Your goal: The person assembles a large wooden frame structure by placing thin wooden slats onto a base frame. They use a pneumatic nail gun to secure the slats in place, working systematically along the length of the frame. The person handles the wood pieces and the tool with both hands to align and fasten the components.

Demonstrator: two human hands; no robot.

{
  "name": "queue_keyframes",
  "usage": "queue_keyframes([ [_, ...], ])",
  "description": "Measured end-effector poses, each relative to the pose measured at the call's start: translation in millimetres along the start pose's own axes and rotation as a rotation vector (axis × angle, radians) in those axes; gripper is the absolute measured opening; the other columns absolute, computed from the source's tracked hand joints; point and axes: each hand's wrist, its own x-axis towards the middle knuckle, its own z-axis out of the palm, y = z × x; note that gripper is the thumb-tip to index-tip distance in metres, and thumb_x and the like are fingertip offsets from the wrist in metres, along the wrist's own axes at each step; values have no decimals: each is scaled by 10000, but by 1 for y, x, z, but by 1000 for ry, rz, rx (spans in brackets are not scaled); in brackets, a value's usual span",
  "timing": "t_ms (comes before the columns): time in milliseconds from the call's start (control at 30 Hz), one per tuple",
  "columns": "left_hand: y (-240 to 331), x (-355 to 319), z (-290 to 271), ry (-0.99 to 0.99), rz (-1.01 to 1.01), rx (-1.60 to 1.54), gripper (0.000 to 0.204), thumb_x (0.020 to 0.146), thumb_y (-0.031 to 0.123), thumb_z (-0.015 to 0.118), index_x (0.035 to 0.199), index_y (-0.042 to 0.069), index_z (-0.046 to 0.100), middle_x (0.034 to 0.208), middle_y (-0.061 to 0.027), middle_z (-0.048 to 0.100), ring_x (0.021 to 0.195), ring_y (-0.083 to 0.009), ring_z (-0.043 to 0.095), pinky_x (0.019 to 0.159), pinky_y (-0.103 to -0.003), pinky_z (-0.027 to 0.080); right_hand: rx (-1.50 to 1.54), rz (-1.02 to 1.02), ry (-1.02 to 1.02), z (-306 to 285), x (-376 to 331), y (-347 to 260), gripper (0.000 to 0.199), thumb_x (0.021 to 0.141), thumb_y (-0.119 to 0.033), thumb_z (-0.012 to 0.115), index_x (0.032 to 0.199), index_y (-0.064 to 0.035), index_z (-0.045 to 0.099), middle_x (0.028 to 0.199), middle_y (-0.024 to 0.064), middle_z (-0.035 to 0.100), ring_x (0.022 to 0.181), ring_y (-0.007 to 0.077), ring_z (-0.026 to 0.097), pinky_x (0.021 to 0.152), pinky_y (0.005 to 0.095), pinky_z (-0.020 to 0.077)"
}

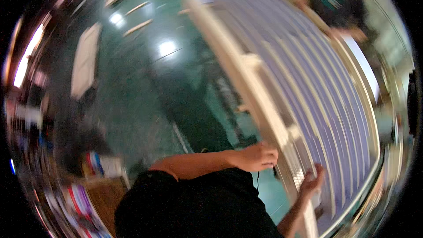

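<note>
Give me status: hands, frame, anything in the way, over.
Left hand curled beside wooden frame; right hand at rail's inner side; grips blurred. Pale slats inside frame. Another person across it.

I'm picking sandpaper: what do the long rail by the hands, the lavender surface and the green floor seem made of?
The long rail looks like bare wood, pale and matte. The lavender surface, dull-looking, could be painted board or fabric; blur hides its texture. The floor seems coated, perhaps painted concrete: it reflects lights glossily.
</note>
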Motion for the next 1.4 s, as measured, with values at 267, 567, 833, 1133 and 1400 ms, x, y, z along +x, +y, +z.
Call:
queue_keyframes([
  [267,-38,-362,-4,232,-1099,35,240,895,251,634,1001,71,753,1066,-159,717,995,-385,667,807,-491,541,534,-380,-1180,256,-28,-171,263,904,-85,724,1141,4,653,1034,106,700,946,202,663,896,343,525],
  [567,55,-629,73,1915,-2071,-81,342,927,412,586,993,93,690,926,-143,729,880,-363,701,762,-468,538,47,-764,-1900,510,-44,-273,329,929,-204,730,1187,-15,654,1043,136,727,958,265,712,813,389,570],
  [833,139,-564,262,3066,-2081,56,228,845,279,641,929,109,768,857,-135,746,875,-328,723,785,-452,558,-305,-985,-2050,659,-92,-419,165,955,-112,662,1083,-9,652,947,69,695,809,210,665,690,354,540],
  [1133,418,-608,392,2329,-2833,790,528,883,369,731,1338,126,618,1059,-201,724,940,-382,696,818,-492,537,-20,-1170,-2104,676,-117,-369,195,946,-263,657,981,-72,651,848,61,682,714,186,635,613,364,511],
  [1400,450,-707,390,2030,-2966,400,536,885,315,729,1345,97,561,1068,-180,684,952,-352,677,829,-475,537,-573,-1021,-2100,538,-140,-331,291,880,-363,695,975,-88,690,718,100,665,641,257,639,605,439,482],
])
